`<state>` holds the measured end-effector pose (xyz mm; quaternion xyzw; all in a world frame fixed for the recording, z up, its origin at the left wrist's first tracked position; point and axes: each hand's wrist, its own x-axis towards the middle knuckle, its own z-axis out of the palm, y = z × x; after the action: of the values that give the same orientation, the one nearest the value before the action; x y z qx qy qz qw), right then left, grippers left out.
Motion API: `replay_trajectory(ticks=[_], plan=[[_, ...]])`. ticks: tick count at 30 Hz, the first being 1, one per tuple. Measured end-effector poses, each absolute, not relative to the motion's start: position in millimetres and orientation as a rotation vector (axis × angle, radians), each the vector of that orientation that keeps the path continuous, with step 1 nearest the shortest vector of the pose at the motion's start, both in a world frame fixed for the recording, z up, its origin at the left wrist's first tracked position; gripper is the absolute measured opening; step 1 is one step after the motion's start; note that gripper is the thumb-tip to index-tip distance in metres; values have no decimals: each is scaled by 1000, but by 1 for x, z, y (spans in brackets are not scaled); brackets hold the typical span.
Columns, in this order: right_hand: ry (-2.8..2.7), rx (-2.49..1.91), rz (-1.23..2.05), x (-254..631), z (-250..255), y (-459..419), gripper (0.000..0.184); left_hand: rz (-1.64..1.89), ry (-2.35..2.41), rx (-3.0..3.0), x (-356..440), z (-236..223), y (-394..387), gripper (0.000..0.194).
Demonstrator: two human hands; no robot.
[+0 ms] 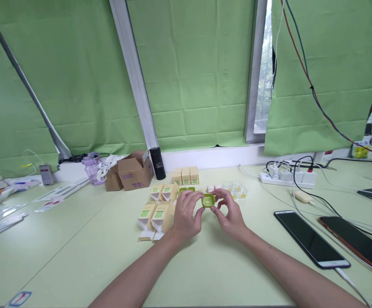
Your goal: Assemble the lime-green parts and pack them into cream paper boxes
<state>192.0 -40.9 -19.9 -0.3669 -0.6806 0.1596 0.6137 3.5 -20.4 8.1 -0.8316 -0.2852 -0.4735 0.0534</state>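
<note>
Between my two hands is a small green square cup (208, 200), its hollow side facing me, held just above the table. My left hand (187, 214) pinches its left edge with thumb and fingers. On the right edge, my right hand (229, 214) grips it the same way. Opened small cardboard boxes (146, 214) with green labels lie left of my left hand, flaps spread. Behind my left hand, another green piece (186, 189) is partly hidden. Clear plastic trays with yellow bits (235, 189) and small pinkish-white pieces (214, 187) lie just beyond my right hand.
Closed small boxes (186, 176) stand in a row farther back. A brown carton (136, 171) and a black bottle (157, 163) are near the wall. To the right lie phones (311, 237), charging cables and a white power strip (287, 179). Flat plastic packs (3, 218) are at left.
</note>
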Motion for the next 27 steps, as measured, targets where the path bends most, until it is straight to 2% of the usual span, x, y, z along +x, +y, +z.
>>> replay_trajectory(ticks=[9,27], plan=[[-1623,-806,340,194,-24,-39,41,-1562,-756,-2504,4,8,-16,39],[-1653,-888,325,193,-26,-39,46,-1636,-987,-2517,5,5,-12,21]])
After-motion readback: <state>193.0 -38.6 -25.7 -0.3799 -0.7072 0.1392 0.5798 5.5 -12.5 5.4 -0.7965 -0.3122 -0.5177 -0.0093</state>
